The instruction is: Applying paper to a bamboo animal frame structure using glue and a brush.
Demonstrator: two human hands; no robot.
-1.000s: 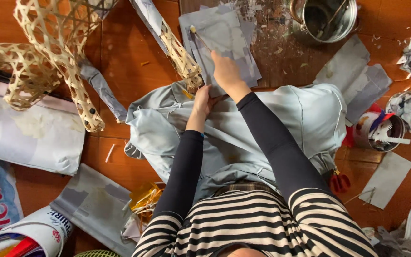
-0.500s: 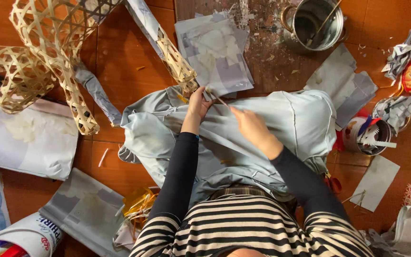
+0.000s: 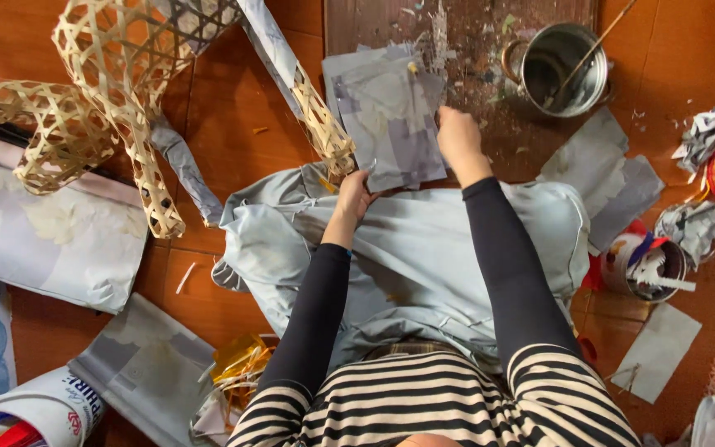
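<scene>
While both hands (image 3: 356, 192) (image 3: 458, 136) hold grey paper (image 3: 391, 116), metal pot (image 3: 563, 70) (stick inside) nearby

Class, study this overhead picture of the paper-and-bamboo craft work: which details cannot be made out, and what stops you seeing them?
- Head view: what the right hand grips over the grey paper sheets is hidden by the hand itself.
- Head view: the left hand fingertips are tucked at the woven bamboo frame; contact unclear.
- Head view: the metal pot contents are too dark.
- Head view: the frame's top is cut off by the edge.
</scene>
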